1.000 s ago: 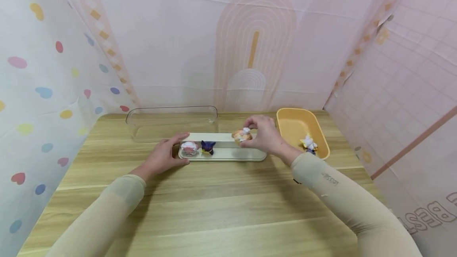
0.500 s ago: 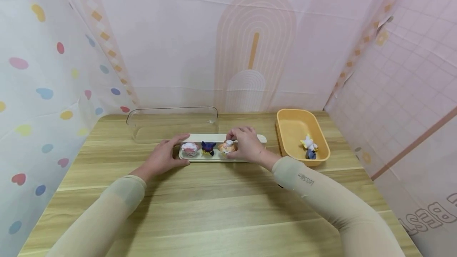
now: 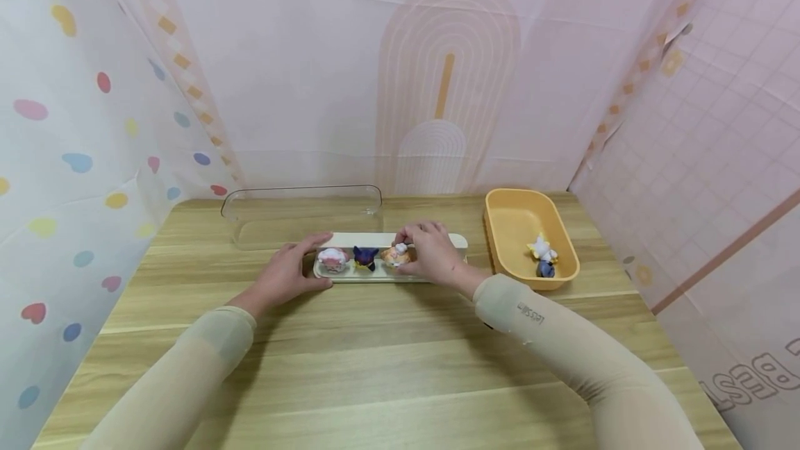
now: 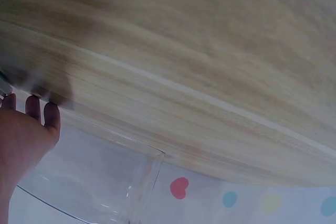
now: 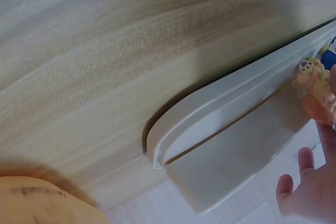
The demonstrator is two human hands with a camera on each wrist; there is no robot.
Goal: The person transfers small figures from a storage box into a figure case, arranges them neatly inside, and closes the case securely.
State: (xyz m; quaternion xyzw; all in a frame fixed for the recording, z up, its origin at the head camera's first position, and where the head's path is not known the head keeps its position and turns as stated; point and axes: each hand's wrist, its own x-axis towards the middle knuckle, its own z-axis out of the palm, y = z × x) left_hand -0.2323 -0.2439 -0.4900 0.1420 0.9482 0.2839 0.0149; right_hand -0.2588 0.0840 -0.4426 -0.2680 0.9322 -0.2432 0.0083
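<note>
A long white two-level display base lies on the wooden table in the head view. My left hand grips its left end, thumb along the front side and fingers at the back. On the lower level stand a pink-and-white figurine and, to its right, a dark blue figurine. Third in this row is an orange figurine with a white top, pinched by my right hand between thumb and fingers. The right wrist view shows this orange figurine low over the base, its lower level bare toward the near end.
A clear plastic cover stands behind the base at the left. At the right, a yellow tray holds a white-and-yellow figurine and a grey-blue one. Patterned cloth encloses the table's back and sides.
My right hand has carried the orange figurine left and down onto the lower level, beside the dark blue one; over the last half second it has barely moved. The left hand stays in place.
</note>
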